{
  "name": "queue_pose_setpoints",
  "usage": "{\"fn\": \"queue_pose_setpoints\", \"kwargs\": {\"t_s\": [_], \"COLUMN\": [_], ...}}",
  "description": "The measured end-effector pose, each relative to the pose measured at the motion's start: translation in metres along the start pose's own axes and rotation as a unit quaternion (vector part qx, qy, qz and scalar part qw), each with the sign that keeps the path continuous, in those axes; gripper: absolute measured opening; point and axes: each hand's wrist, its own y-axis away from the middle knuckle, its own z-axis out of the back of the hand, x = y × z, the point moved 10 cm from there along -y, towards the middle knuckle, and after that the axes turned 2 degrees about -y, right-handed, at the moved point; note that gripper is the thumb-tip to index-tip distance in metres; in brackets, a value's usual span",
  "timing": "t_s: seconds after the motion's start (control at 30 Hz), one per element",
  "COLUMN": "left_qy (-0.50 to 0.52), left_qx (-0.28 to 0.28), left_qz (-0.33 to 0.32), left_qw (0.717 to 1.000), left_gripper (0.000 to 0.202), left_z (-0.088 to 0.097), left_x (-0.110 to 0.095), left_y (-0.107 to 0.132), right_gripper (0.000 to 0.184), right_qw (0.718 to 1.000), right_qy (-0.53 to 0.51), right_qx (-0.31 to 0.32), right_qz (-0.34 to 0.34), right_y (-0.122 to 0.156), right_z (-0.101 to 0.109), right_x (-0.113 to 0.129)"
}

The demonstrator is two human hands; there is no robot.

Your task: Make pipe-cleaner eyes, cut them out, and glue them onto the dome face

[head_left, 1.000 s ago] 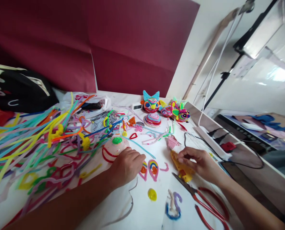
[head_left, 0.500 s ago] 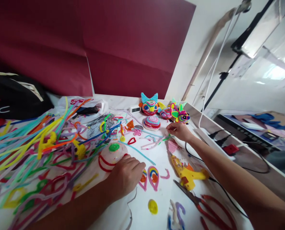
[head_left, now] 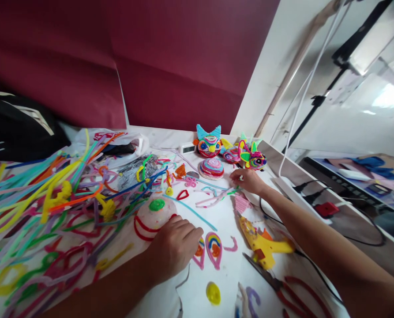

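My left hand [head_left: 177, 245] is closed, knuckles up, at the right edge of a white dome [head_left: 154, 213] that bears a green coil [head_left: 157, 205] and a red curved outline. Whatever lies under its fingers is hidden. Beside it are two pink-edged, eye-shaped pipe-cleaner pieces [head_left: 214, 250], one partly covered by the hand. Farther off, my right hand [head_left: 249, 181] pinches its fingers together near a striped round piece [head_left: 211, 168]. A tiny pale bit shows at those fingers, too small to name. A yellow coil [head_left: 213, 293] lies nearer me.
Loose pipe cleaners [head_left: 61, 185] heap across the left. At right are a yellow glue gun [head_left: 264, 245], red-handled pliers [head_left: 279, 285] and a power strip [head_left: 311, 198]. Finished pipe-cleaner figures [head_left: 209, 143] stand at the back beside a small digital clock [head_left: 187, 148].
The view has shifted slightly. My right hand has turned a little, its fingers still pinched, and a pale bit now shows there. My left hand stays beside the dome.
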Motion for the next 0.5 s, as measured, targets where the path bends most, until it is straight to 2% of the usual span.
{"fn": "queue_pose_setpoints", "kwargs": {"t_s": [0.17,0.33,0.5], "left_qy": [-0.001,-0.003,-0.002], "left_qx": [0.021,-0.011,-0.03], "left_qz": [0.008,-0.002,-0.004], "left_qw": [1.0,1.0,1.0], "left_gripper": [0.02,0.021,0.021], "left_z": [-0.001,0.005,0.008], "left_x": [0.0,-0.001,0.001], "left_y": [0.0,-0.001,-0.001], "right_gripper": [0.011,0.017,0.015], "right_qw": [0.999,0.994,0.991], "right_qy": [-0.028,-0.081,-0.109], "right_qx": [-0.032,-0.029,0.002], "right_qz": [0.025,0.065,0.074], "right_y": [0.006,0.024,0.06], "right_z": [0.013,0.018,0.022], "right_x": [0.019,0.067,0.103]}}
